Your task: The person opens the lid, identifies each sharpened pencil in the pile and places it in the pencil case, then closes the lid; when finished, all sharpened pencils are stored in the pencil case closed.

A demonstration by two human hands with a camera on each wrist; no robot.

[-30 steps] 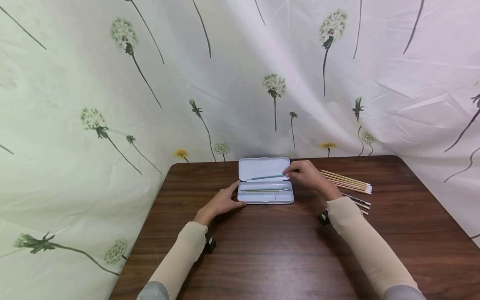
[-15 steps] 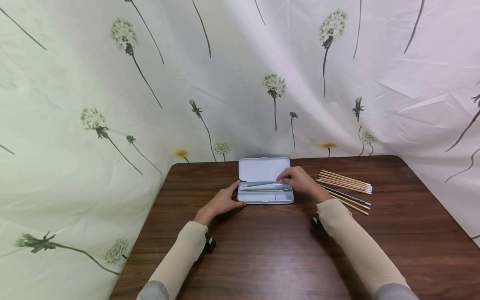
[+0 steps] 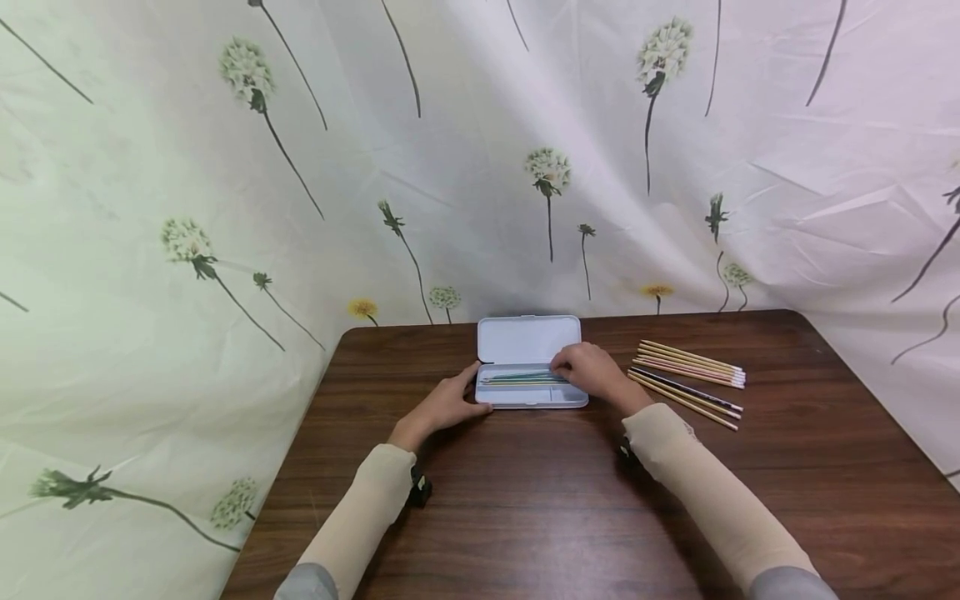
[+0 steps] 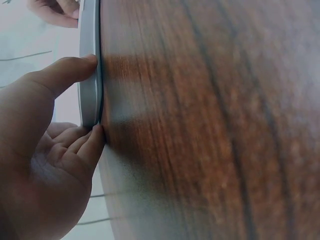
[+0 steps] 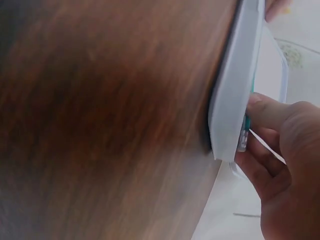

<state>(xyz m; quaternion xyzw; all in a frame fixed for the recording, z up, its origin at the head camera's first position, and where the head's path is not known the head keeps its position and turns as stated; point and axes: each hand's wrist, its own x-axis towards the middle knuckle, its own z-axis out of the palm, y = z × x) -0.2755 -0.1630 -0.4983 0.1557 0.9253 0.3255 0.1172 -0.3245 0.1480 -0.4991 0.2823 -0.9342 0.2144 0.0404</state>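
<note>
A pale blue pencil case [image 3: 517,399] lies on the table with its lid [image 3: 528,339] up. Its left end is held by my left hand [image 3: 445,403]; in the left wrist view the thumb [image 4: 80,69] presses the front wall and the fingers touch the end. Inside the long compartment lie several pencils, green and yellow. My right hand [image 3: 592,370] reaches over the case's right end and pinches a green pencil [image 3: 528,374]. In the right wrist view, the hand mostly hides that pencil, and a pale pencil end [image 5: 243,141] shows by its fingers.
To the right of the case, several yellow and pink pencils [image 3: 690,365] lie in a fan. A smaller group with a dark pencil [image 3: 686,388] lies in front of them. The brown wooden table [image 3: 540,500] meets a flower-printed cloth [image 3: 465,208] at the back.
My right hand has moved down and slightly left, bringing the green pencil from in front of the lid into the long compartment. My left hand stays on the case.
</note>
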